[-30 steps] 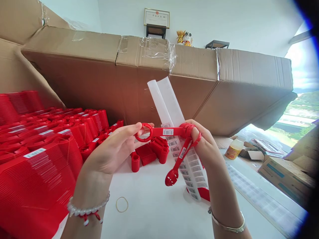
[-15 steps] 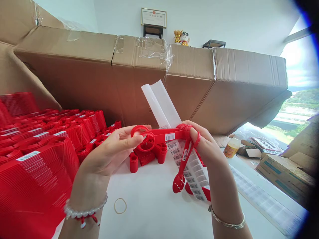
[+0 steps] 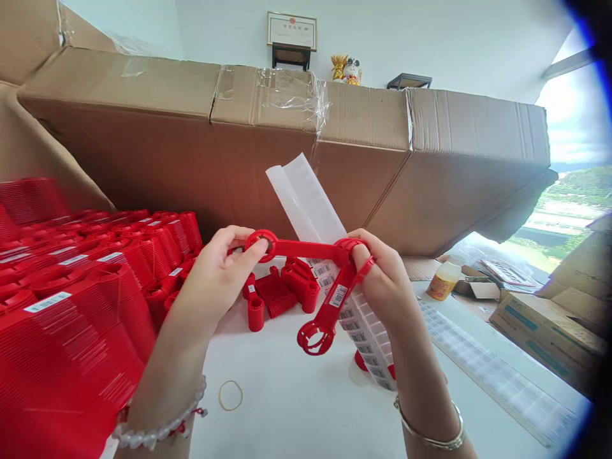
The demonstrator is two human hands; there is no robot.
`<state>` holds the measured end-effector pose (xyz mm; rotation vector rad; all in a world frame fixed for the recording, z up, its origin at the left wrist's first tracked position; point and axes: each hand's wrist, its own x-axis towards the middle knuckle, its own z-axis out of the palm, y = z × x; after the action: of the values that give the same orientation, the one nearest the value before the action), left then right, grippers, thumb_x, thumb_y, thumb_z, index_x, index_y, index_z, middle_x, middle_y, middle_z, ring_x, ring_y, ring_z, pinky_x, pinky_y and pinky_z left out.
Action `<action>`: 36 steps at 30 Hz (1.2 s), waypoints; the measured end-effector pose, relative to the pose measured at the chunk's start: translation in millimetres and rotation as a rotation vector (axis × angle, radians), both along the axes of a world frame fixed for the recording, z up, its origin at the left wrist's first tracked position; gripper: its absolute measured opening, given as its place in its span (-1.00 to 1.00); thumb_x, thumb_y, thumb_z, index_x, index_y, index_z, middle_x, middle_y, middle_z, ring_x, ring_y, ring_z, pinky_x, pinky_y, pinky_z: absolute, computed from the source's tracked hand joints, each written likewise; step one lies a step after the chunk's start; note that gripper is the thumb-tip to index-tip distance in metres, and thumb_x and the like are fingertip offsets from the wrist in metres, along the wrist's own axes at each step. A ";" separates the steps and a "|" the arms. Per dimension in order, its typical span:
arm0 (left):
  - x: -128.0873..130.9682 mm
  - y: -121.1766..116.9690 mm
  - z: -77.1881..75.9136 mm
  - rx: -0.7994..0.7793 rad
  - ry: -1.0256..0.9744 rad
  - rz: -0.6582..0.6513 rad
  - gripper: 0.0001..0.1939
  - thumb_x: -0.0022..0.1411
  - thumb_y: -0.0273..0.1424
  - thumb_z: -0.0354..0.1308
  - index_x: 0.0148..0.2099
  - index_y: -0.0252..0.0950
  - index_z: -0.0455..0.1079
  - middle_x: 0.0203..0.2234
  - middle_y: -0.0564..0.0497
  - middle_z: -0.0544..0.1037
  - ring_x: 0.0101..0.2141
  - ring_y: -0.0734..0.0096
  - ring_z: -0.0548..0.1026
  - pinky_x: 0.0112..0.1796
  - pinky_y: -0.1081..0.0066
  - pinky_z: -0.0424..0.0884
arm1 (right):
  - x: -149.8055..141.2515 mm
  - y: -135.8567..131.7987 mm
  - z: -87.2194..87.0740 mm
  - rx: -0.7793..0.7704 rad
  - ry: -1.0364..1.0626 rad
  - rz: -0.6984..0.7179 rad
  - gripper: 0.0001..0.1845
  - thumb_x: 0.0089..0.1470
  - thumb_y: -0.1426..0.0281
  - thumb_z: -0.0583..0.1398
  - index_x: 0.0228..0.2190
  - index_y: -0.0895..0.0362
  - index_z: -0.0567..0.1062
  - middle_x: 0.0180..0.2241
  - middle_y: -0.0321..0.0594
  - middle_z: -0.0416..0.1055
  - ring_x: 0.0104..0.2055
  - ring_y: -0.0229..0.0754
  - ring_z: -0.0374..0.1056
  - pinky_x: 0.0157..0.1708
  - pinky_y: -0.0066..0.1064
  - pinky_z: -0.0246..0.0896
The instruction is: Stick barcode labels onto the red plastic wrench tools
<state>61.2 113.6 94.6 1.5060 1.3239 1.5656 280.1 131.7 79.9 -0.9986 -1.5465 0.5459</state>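
Note:
My left hand (image 3: pixel 217 271) is closed in a pinch on the ring end of a red plastic ring-ended piece (image 3: pixel 306 249), the thumb over the ring. Its bar runs level across to my right hand (image 3: pixel 388 277), which grips the other end between thumb and fingers. A second red piece (image 3: pixel 329 313) hangs at a slant from my right hand, with a barcode label on its bar and an open ring at its lower end. Behind it lies a barcode sticker sheet (image 3: pixel 366 344), its white backing (image 3: pixel 306 197) standing up and curling. Small red stacks (image 3: pixel 275 294) sit between the hands.
Tall stacks of labelled red pieces (image 3: pixel 71 338) fill the left side. A rubber band (image 3: pixel 230 395) lies on the white table (image 3: pixel 268 421). To the right are another label sheet (image 3: pixel 497 370), a jar (image 3: pixel 442 282) and a carton (image 3: pixel 540 331). Large cardboard (image 3: pixel 258 172) leans behind.
The pieces in my hands have turned: the level bar's barcode label no longer shows, and the hanging piece now swings left with its ring facing me. My left hand has shifted slightly left and up.

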 end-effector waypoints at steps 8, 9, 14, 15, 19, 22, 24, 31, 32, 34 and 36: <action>6.3 -27.5 2.2 0.539 -0.087 0.332 -0.75 0.17 -0.48 0.32 -0.12 -0.10 0.42 -0.06 0.03 0.48 -0.03 0.24 0.46 -0.08 0.26 0.53 | -7.8 -7.2 -2.3 0.027 -0.058 -0.075 -0.75 0.27 0.47 0.02 -0.44 0.05 0.37 -0.56 -0.43 0.27 -0.51 -0.32 0.12 -0.54 -0.43 0.01; 4.9 -32.0 2.6 0.579 -0.073 0.264 -0.67 0.10 -0.55 0.31 -0.12 -0.10 0.42 -0.06 0.03 0.46 -0.03 0.26 0.44 -0.12 0.31 0.54 | -9.0 -9.3 -1.7 0.018 -0.064 -0.077 -0.75 0.27 0.47 0.02 -0.44 0.05 0.37 -0.56 -0.43 0.28 -0.51 -0.32 0.12 -0.55 -0.43 0.01; 4.0 -43.8 2.4 0.550 0.063 0.079 -0.53 -0.01 -0.58 0.31 -0.06 -0.07 0.37 -0.06 -0.02 0.40 -0.05 0.24 0.42 -0.27 0.41 0.62 | -15.9 -23.6 2.2 -0.004 -0.105 -0.084 -0.74 0.26 0.49 0.02 -0.46 0.06 0.34 -0.57 -0.45 0.27 -0.53 -0.34 0.11 -0.57 -0.46 -0.02; 5.5 -43.9 2.1 0.531 0.080 0.079 -0.51 0.01 -0.57 0.32 -0.04 -0.05 0.35 -0.03 -0.02 0.39 -0.03 0.22 0.42 -0.25 0.39 0.64 | -16.8 -26.5 2.6 -0.003 -0.113 -0.074 -0.74 0.26 0.50 0.02 -0.46 0.06 0.34 -0.57 -0.45 0.27 -0.53 -0.34 0.11 -0.57 -0.47 -0.02; 13.2 -42.5 3.0 0.470 0.064 0.041 -0.50 0.05 -0.56 0.34 -0.04 -0.01 0.28 0.02 0.00 0.35 -0.01 0.21 0.44 -0.23 0.31 0.65 | -18.9 -35.2 2.5 0.008 -0.140 -0.030 -0.73 0.30 0.49 0.01 -0.43 0.05 0.33 -0.56 -0.44 0.27 -0.53 -0.33 0.14 -0.58 -0.48 0.00; 16.8 -45.0 6.2 0.379 0.049 0.031 -0.53 0.12 -0.54 0.32 -0.06 0.00 0.22 0.05 0.04 0.30 -0.04 0.26 0.45 -0.20 0.28 0.65 | -19.2 -38.7 1.5 0.010 -0.166 -0.029 -0.73 0.34 0.46 0.01 -0.42 0.05 0.33 -0.55 -0.43 0.28 -0.52 -0.31 0.15 -0.57 -0.48 0.02; 17.4 -47.5 7.5 0.341 0.059 0.035 -0.53 0.15 -0.54 0.31 -0.05 0.01 0.20 0.06 0.06 0.28 -0.07 0.29 0.46 -0.17 0.26 0.64 | -19.3 -40.1 1.0 0.008 -0.173 -0.028 -0.73 0.35 0.45 0.00 -0.42 0.05 0.33 -0.55 -0.41 0.30 -0.52 -0.30 0.16 -0.57 -0.48 0.04; 16.0 -47.6 -0.6 0.402 0.148 0.084 -0.49 0.17 -0.56 0.32 0.04 0.01 0.22 -0.08 0.08 0.40 -0.22 0.36 0.53 -0.20 0.30 0.63 | -21.3 -43.1 0.2 0.005 -0.170 -0.014 -0.72 0.35 0.46 0.00 -0.42 0.03 0.33 -0.54 -0.42 0.31 -0.52 -0.29 0.15 -0.58 -0.48 0.06; 15.8 -47.2 -1.8 0.412 0.150 0.093 -0.48 0.16 -0.56 0.33 0.04 0.00 0.23 -0.13 0.09 0.41 -0.24 0.36 0.53 -0.21 0.30 0.62 | -21.6 -43.4 0.2 0.007 -0.171 -0.012 -0.72 0.35 0.46 0.00 -0.42 0.03 0.33 -0.54 -0.42 0.31 -0.52 -0.29 0.15 -0.58 -0.48 0.06; 15.7 -46.9 -2.8 0.418 0.146 0.099 -0.48 0.14 -0.55 0.34 0.04 -0.01 0.24 -0.20 0.10 0.43 -0.26 0.35 0.54 -0.22 0.30 0.61 | -21.9 -44.0 0.2 0.013 -0.174 -0.010 -0.72 0.35 0.46 0.00 -0.42 0.03 0.33 -0.55 -0.43 0.31 -0.52 -0.30 0.15 -0.59 -0.48 0.06; 15.7 -46.6 -2.3 0.416 0.138 0.101 -0.49 0.15 -0.55 0.34 0.03 -0.01 0.25 -0.21 0.10 0.43 -0.26 0.36 0.54 -0.21 0.30 0.60 | -22.0 -44.4 0.3 0.021 -0.176 -0.012 -0.72 0.35 0.46 0.00 -0.43 0.03 0.32 -0.55 -0.44 0.30 -0.52 -0.30 0.14 -0.59 -0.49 0.05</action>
<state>76.9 67.0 92.3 1.8473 1.2132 1.9196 258.1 87.3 80.1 -1.0625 -1.6966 0.4416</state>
